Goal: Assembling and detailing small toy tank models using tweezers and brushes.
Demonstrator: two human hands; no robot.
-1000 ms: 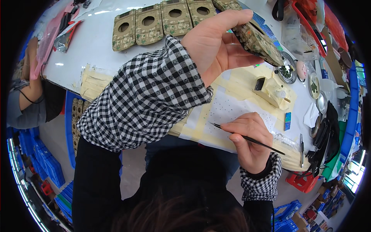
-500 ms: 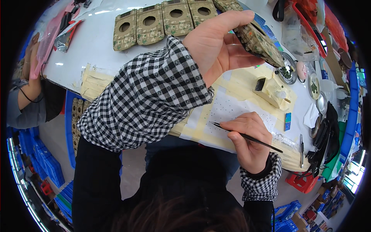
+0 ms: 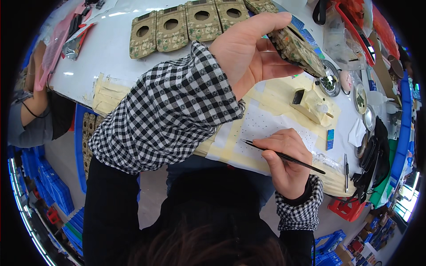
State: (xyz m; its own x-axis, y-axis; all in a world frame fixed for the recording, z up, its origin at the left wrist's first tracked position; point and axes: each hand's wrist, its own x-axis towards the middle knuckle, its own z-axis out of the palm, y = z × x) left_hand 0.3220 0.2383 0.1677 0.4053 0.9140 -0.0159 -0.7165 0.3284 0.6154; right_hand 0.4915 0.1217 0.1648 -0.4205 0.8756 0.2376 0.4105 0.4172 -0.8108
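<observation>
My left hand [image 3: 250,51] is raised above the table and grips a camouflage-painted model tank hull [image 3: 296,48], tilted with one end toward me. My right hand [image 3: 285,159] rests near the table's front edge and holds a thin black paintbrush [image 3: 284,156], its tip pointing left over a white sheet with small dots [image 3: 266,124]. The sheet is taped down with tan masking tape. Both sleeves are black-and-white check.
A row of several camouflage hull pieces [image 3: 186,24] lies at the back of the white table [image 3: 106,53]. A tan block [image 3: 313,104], small round paint dishes [image 3: 330,84] and tweezers [image 3: 346,166] sit at the right. Another person's arm [image 3: 31,104] is at the left.
</observation>
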